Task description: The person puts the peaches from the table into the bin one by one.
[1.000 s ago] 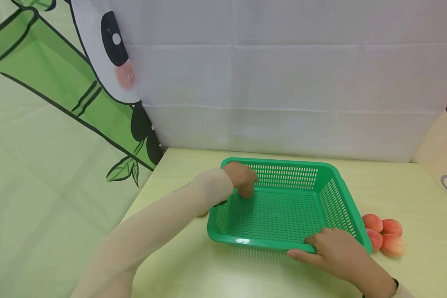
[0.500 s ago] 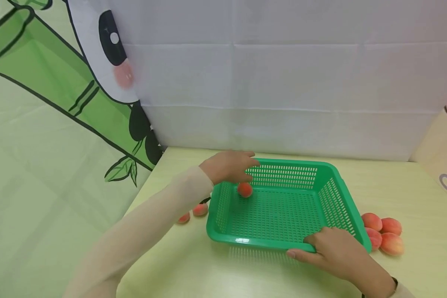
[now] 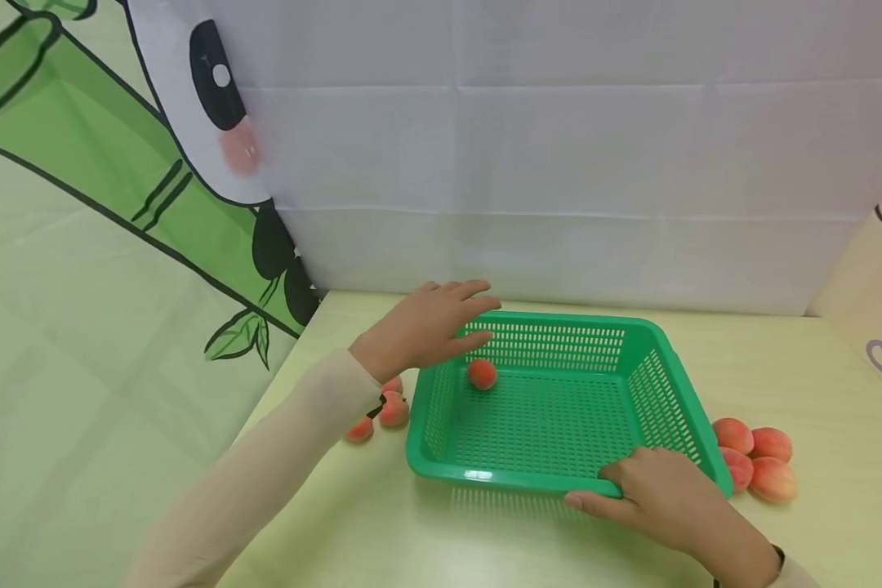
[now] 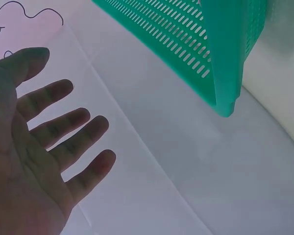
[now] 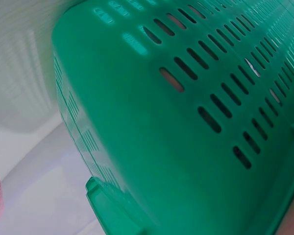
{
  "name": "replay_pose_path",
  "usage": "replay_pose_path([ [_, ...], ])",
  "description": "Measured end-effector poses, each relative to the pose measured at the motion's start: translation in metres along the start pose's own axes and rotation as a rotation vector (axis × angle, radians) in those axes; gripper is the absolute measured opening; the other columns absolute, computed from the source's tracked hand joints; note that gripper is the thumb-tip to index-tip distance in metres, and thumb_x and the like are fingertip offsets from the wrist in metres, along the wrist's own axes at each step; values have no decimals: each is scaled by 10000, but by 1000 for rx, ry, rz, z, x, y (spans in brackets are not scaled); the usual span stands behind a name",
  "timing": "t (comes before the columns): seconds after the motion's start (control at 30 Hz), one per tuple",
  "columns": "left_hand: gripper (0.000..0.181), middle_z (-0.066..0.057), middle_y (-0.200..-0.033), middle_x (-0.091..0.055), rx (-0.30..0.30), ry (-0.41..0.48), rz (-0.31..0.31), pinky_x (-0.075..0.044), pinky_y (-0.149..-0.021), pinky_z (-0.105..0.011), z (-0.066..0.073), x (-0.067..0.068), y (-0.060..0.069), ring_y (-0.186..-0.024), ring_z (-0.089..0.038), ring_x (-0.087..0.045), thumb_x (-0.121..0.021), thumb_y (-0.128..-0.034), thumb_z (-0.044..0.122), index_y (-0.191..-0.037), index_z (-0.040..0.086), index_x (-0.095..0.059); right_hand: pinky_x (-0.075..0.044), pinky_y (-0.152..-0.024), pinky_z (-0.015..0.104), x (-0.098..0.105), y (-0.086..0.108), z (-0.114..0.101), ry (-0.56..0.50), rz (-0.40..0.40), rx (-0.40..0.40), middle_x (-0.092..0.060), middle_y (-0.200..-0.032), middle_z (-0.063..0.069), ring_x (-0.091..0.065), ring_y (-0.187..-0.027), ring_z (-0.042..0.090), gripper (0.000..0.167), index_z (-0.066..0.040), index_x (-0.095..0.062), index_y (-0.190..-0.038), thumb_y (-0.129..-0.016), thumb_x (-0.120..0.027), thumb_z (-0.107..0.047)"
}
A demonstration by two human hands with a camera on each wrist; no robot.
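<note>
A green slotted plastic basket (image 3: 544, 425) stands on the table, with one peach (image 3: 482, 373) at its back left inside. My left hand (image 3: 429, 325) hovers above the basket's back left corner, fingers spread and nothing in it; the left wrist view shows its bare palm (image 4: 34, 161). With the right hand (image 3: 665, 498) I grip the basket's front rim near the right corner, thumb outside. The right wrist view is mostly filled by the basket's slotted wall (image 5: 137, 122). Left of the basket, partly behind my left sleeve, lie a few more peaches (image 3: 393, 410).
A cluster of several peaches (image 3: 772, 479) lies against the basket's right side. The pale yellow table (image 3: 485, 547) ends at a white cloth backdrop (image 3: 559, 188). A printed green cloth (image 3: 81, 327) hangs on the left.
My left hand has let go of the peach inside the basket, opened its fingers and drawn up and left. Peaches left of the basket have come into view. My right hand stays put.
</note>
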State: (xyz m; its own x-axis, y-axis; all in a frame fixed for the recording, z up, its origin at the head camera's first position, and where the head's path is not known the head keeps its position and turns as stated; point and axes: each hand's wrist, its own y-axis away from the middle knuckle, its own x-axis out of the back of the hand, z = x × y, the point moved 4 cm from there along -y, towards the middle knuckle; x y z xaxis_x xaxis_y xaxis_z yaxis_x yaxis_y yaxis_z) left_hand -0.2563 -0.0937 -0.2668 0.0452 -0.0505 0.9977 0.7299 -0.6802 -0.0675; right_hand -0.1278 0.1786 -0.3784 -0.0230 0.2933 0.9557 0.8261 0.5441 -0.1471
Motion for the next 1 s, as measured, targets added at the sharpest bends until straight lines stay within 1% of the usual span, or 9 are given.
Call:
replay_pose_path([
  [0.1,504,-95,-1643,-467,-8,-20,57,-398,-1185,-523,1,0,8,-1484,-304,-487,-568,-1114,433,-1549,180,-551,-277,-514,212,-1,1,-1,1,9,7,-178,-597,-205,-256,-527,-39,553,-323,-424,-606,-982,-672,-645],
  [0.2,477,-109,-1599,-519,-3,-29,116,-430,-1158,-526,-1,1,17,-1456,-310,-519,-591,-1106,409,-1510,156,-589,-255,-514,205,-1,1,-1,1,21,9,-153,-604,-206,-225,-533,-44,573,-318,-395,-601,-980,-677,-641],
  [0.4,420,-121,-1491,-607,44,-3,218,-480,-1108,-530,-8,3,39,-1351,-319,-606,-635,-1086,364,-1426,118,-657,-230,-517,201,-1,1,-1,-3,24,14,-139,-613,-199,-200,-542,-41,582,-309,-378,-604,-982,-680,-634],
  [0.5,406,-128,-1459,-624,75,6,235,-496,-1084,-541,-15,1,49,-1322,-318,-625,-651,-1076,347,-1401,105,-673,-246,-516,206,-1,0,0,4,13,16,-159,-605,-198,-220,-538,-36,563,-311,-413,-608,-983,-674,-639],
  [0.63,421,-139,-1464,-619,118,19,229,-505,-1061,-558,-24,-4,60,-1345,-330,-604,-677,-1058,334,-1405,96,-672,-262,-511,210,-1,0,0,11,5,14,-175,-597,-202,-238,-533,-34,535,-324,-453,-615,-983,-671,-644],
  [0.7,420,-130,-1435,-632,127,25,231,-524,-1025,-547,-29,-6,65,-1318,-327,-615,-686,-1050,327,-1396,90,-676,-264,-511,211,-1,0,0,8,4,14,-175,-597,-202,-238,-533,-34,532,-324,-456,-616,-984,-670,-642],
  [0.8,393,-115,-1361,-662,126,27,252,-554,-949,-518,-36,-9,73,-1231,-315,-654,-698,-1035,304,-1356,77,-694,-265,-509,211,-1,-1,0,1,3,17,-175,-597,-203,-237,-532,-36,533,-321,-454,-617,-987,-669,-638],
  [0.87,365,-108,-1308,-681,116,22,279,-565,-896,-507,-40,-10,78,-1160,-311,-679,-705,-1021,277,-1320,69,-709,-265,-510,210,-1,-1,-1,-2,3,19,-176,-595,-204,-236,-529,-37,538,-317,-450,-616,-988,-668,-638],
  [1.0,312,-99,-1254,-700,90,23,335,-576,-826,-484,-46,-10,87,-1012,-317,-707,-710,-995,238,-1254,65,-729,-265,-510,212,-1,-1,-1,5,-1,18,-182,-592,-204,-240,-527,-35,541,-317,-447,-616,-986,-665,-646],
])
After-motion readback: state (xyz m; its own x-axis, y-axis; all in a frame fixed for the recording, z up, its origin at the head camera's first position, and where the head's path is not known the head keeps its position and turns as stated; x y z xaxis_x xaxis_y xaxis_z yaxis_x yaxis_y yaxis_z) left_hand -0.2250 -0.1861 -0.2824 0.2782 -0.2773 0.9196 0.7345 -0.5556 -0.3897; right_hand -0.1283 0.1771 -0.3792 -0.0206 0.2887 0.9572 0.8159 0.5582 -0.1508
